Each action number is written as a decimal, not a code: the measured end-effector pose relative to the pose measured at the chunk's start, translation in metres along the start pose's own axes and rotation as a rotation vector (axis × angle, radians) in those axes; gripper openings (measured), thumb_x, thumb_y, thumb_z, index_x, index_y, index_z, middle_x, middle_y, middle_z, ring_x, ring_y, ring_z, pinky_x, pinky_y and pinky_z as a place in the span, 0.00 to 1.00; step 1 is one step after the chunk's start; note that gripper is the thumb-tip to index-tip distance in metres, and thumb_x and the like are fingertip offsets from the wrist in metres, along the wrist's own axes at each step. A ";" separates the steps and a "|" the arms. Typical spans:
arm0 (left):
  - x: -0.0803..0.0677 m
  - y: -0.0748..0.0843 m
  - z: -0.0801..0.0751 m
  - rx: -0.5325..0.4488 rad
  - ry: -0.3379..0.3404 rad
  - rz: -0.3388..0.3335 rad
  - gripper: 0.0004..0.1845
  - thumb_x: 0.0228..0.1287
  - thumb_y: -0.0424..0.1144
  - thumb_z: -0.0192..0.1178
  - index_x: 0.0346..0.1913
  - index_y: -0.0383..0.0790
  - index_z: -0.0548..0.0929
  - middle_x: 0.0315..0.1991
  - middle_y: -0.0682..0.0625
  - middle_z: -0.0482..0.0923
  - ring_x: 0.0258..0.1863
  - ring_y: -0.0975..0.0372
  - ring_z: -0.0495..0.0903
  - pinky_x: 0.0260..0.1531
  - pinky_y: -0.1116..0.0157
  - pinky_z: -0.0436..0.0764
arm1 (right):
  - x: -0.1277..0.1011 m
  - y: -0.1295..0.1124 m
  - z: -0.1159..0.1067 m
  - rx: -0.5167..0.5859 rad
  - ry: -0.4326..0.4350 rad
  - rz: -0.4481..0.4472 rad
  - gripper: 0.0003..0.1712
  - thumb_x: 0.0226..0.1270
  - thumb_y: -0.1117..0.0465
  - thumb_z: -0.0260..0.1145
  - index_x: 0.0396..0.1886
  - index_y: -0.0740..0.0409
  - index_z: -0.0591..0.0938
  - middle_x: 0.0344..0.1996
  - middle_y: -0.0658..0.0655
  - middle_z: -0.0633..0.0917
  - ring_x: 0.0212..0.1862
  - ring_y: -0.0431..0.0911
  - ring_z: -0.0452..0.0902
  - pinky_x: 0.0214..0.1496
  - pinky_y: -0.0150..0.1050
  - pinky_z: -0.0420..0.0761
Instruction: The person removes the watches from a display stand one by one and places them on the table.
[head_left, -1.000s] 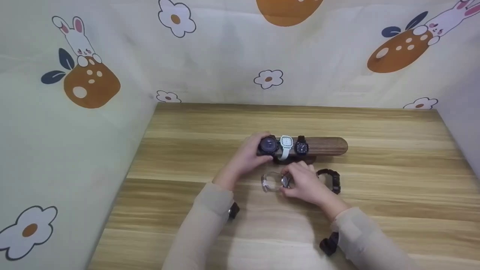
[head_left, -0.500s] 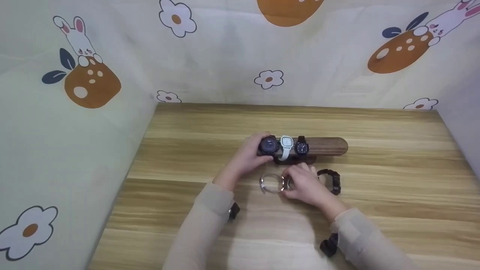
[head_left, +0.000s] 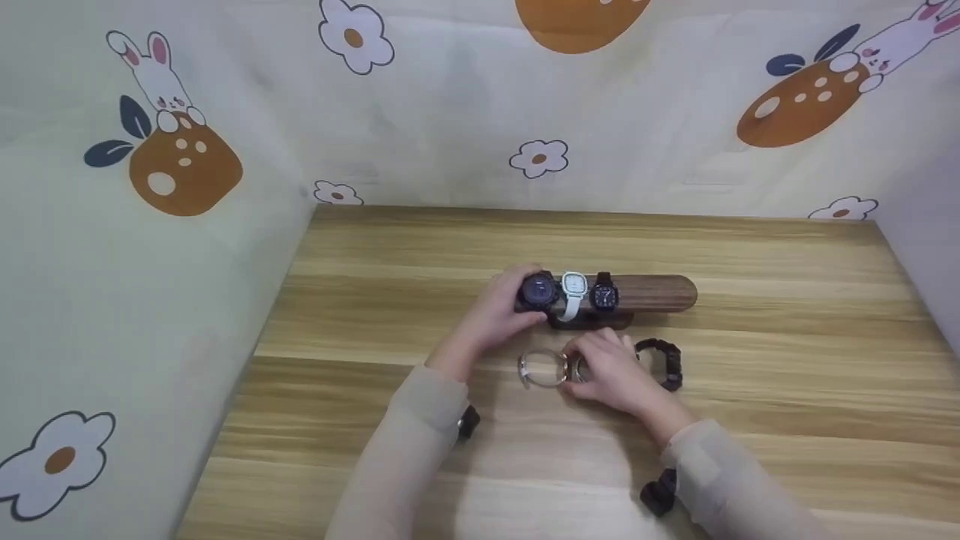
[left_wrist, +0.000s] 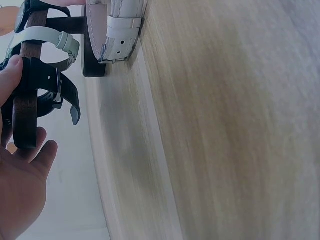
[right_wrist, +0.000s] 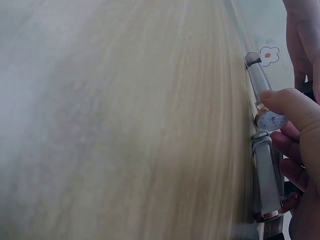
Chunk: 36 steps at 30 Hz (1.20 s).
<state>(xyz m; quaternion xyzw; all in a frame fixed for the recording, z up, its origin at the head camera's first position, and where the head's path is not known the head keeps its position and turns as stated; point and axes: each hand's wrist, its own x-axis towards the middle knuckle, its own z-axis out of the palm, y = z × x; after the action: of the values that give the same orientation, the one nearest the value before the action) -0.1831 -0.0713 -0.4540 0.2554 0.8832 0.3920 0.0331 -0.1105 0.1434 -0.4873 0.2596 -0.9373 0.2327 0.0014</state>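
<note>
My left hand [head_left: 495,307] grips the left end of a dark wooden watch stand [head_left: 660,292], fingers behind and thumb in front, at a black round watch [head_left: 538,289]. Beside that, a pale-green square watch [head_left: 574,283] and a black square watch [head_left: 604,295] are strapped on the bar. In front of the stand, my right hand [head_left: 611,371] pinches the rose-gold case of a white-strapped wristwatch [right_wrist: 271,120], its strap looped out to the left. Another pale-strapped watch [right_wrist: 267,175] stands right next to it, partly hidden under my fingers.
A black chunky watch [head_left: 673,365] stands on its side to the right of my right hand. The wooden table [head_left: 375,262] ends at a fabric backdrop [head_left: 450,112] behind. Black devices sit by both sleeves.
My right hand has turned the white-strapped watch slightly, so its dial no longer faces up and its strap loop stands rounder. The left hand stays on the stand.
</note>
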 end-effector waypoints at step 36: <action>0.001 0.002 -0.002 -0.040 -0.032 -0.050 0.37 0.54 0.40 0.68 0.67 0.41 0.64 0.64 0.44 0.66 0.63 0.54 0.64 0.65 0.58 0.60 | 0.000 0.007 -0.031 0.098 0.229 -0.083 0.29 0.47 0.58 0.76 0.49 0.65 0.77 0.45 0.58 0.80 0.46 0.51 0.70 0.52 0.45 0.72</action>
<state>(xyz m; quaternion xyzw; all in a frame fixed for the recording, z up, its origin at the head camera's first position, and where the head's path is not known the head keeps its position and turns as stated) -0.1831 -0.0711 -0.4509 0.2387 0.8806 0.4047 0.0622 -0.1180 0.1620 -0.4625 0.2695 -0.9069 0.3063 0.1055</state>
